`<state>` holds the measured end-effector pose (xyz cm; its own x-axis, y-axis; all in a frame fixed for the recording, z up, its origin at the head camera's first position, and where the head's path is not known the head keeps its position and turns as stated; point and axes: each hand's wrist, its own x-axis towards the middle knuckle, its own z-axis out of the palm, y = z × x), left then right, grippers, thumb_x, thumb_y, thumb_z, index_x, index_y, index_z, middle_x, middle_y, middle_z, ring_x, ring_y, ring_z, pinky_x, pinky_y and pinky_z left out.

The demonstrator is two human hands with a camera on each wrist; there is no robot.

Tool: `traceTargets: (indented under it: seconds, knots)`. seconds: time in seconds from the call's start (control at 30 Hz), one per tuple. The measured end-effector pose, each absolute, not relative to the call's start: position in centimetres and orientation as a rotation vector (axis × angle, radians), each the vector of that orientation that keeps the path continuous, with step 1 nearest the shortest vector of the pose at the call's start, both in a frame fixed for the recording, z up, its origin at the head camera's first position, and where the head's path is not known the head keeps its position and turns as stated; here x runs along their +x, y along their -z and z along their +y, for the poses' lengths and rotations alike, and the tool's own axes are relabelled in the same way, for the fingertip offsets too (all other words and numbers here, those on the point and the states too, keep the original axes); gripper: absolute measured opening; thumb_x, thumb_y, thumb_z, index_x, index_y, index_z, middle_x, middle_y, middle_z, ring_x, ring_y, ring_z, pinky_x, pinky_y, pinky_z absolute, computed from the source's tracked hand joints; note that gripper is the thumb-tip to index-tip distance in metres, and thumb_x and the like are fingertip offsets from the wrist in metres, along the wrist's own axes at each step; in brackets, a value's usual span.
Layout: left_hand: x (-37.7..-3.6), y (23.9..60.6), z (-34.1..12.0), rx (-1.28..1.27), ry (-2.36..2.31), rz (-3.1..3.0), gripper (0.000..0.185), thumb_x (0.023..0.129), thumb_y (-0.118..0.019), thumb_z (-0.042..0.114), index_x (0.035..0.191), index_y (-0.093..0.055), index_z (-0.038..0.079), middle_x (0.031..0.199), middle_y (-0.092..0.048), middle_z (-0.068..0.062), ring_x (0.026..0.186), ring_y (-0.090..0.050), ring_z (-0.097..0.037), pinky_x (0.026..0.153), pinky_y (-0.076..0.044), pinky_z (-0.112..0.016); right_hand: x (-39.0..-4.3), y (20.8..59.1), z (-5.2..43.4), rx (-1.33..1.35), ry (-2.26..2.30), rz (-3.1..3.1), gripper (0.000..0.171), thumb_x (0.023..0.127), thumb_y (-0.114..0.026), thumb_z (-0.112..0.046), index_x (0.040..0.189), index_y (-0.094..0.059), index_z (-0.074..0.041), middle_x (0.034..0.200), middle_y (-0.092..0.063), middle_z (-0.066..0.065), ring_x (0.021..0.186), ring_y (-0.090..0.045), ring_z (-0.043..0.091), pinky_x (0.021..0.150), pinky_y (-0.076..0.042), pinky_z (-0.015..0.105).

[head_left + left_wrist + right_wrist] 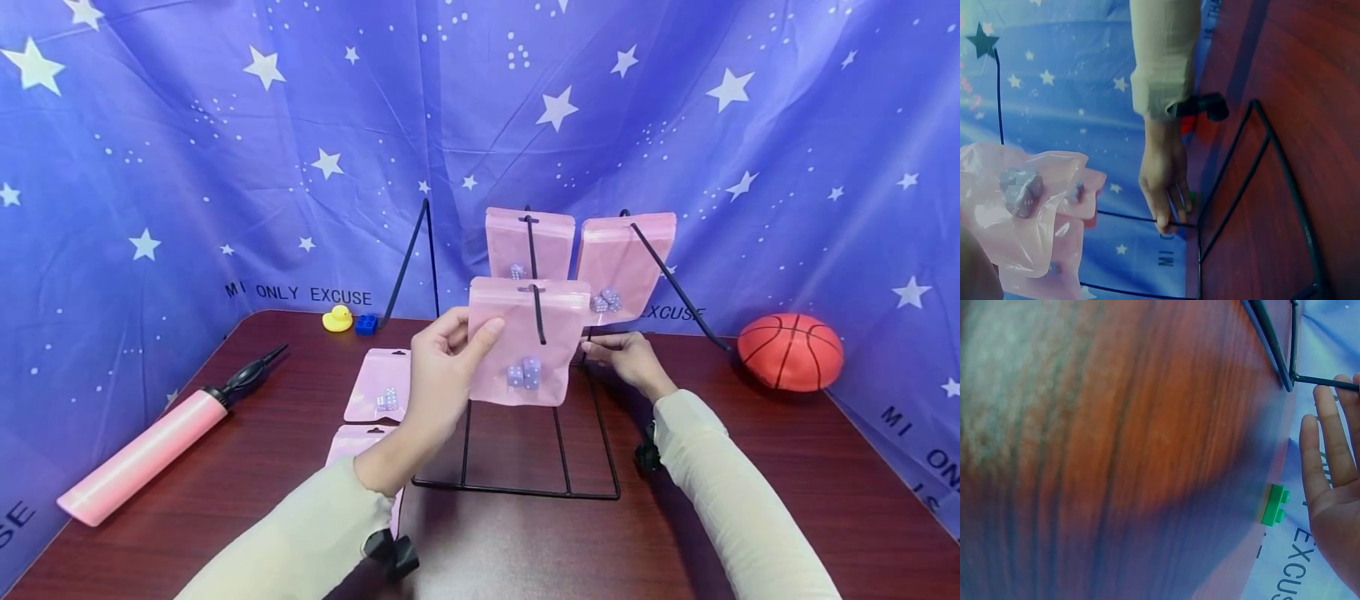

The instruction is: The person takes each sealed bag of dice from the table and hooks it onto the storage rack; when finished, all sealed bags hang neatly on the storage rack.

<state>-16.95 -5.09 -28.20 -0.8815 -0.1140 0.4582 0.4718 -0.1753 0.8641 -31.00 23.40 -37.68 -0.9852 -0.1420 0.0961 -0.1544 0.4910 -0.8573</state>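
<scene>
My left hand (442, 362) pinches the left edge of a pink zip pouch (498, 333) between thumb and fingers. Two pale purple dice (523, 374) show through its front, and a black prong passes through its hang slot. Behind it, a second pink pouch (551, 246) and a third one (626, 258) hang on other prongs of the black wire rack (517, 494), each with dice inside. On the right, my right hand (633, 360) holds an upright wire of the rack at thumb and fingertips; its other fingers extend loosely in the right wrist view.
Two more pink pouches, one farther back (367, 387) and one nearer (348, 440), lie left of the rack. A pink hand pump (150, 458) lies farther left. A yellow duck (337, 318), blue block (366, 324), green block (1274, 505) and red ball (791, 352) sit toward the back.
</scene>
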Motion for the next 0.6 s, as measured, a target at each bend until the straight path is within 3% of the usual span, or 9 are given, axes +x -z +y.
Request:
traceTargets:
  seconds: [0.33, 0.6]
  knots:
    - [-20.8, 27.8, -4.2, -0.366, 2.074, -1.629, 0.017, 0.094, -0.073, 0.004, 0.102, -0.07, -0.011, 0.09, -0.075, -0.022, 0.072, -0.069, -0.008, 0.063, -0.056, -0.023, -30.9, 37.6, 23.5, 0.29, -1.584, -2.696, 0.038, 0.099, -0.069, -0.021, 0.125, -0.069, 0.006, 0.117, -0.071, 0.022, 0.097, -0.073, 0.016, 0.085, -0.058, 0.031]
    - [-21.9, 27.5, -4.1, -0.342, 2.079, -1.605, 0.015, 0.093, -0.073, 0.002, 0.1, -0.07, -0.011, 0.086, -0.075, -0.019, 0.069, -0.067, -0.007, 0.062, -0.055, -0.022, -30.7, 37.4, 23.3, 0.308, -1.562, -2.708, 0.036, 0.1, -0.067, -0.02, 0.126, -0.068, 0.007, 0.117, -0.07, 0.023, 0.101, -0.073, 0.021, 0.089, -0.058, 0.036]
